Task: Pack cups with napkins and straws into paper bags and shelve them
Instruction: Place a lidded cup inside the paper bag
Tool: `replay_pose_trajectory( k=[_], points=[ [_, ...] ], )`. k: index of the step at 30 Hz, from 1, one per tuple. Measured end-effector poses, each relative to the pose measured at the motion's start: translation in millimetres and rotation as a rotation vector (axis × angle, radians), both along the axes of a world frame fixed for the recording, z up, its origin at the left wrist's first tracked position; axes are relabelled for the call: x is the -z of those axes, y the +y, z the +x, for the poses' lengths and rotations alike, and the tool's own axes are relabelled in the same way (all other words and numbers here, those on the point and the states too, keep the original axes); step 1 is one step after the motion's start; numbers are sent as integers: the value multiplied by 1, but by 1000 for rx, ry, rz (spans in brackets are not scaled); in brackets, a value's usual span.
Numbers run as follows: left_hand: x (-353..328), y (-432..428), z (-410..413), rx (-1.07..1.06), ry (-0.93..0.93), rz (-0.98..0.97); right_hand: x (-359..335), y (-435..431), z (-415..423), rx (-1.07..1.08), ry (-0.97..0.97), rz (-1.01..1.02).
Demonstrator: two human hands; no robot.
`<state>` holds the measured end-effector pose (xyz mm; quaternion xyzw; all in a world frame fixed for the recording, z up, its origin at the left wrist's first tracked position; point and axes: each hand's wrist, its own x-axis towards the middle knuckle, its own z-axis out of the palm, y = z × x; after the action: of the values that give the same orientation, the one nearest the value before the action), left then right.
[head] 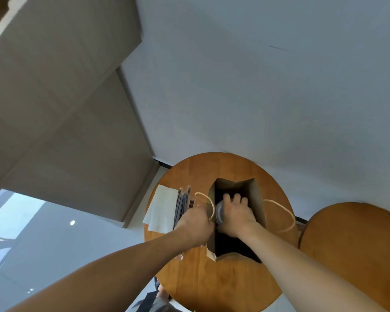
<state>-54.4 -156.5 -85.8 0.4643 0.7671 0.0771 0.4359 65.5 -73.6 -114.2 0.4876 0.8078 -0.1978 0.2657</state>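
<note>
A brown paper bag [254, 199] stands open on a round wooden table [212, 284]. My right hand [236, 213] reaches down into the bag's mouth and grips a cup with a grey lid [220, 213] from above. My left hand [195, 222] holds the bag's left rim by the near twine handle [204, 200]. A second twine handle [284, 215] hangs out on the right side. White napkins [162, 208] lie left of the bag, and several dark straws [183, 206] lie between the napkins and the bag.
A second round wooden table [356, 251] stands close on the right. A white wall [257, 86] is behind both tables. Beige cabinet panels [54, 109] rise at the left. Pale glossy floor [43, 233] shows at lower left.
</note>
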Motion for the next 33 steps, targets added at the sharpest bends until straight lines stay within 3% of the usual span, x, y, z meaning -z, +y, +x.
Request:
replay_pose_trajectory(
  k=[11,20,27,30,33],
  points=[
    [3,-3,-6,-1,20,4,69,-17,11,7,-29,-16],
    [-4,-1,-9,7,12,3,65,-19,8,50,22,-68],
    [-18,6,-13,168,-56,-56,-27,-10,6,144,183,-189],
    [-24,11,-23,306,-131,-102,-87,-8,12,150,307,-68],
    [-32,16,-44,402,-91,-132,-138,-4,7,228,585,109]
  ],
)
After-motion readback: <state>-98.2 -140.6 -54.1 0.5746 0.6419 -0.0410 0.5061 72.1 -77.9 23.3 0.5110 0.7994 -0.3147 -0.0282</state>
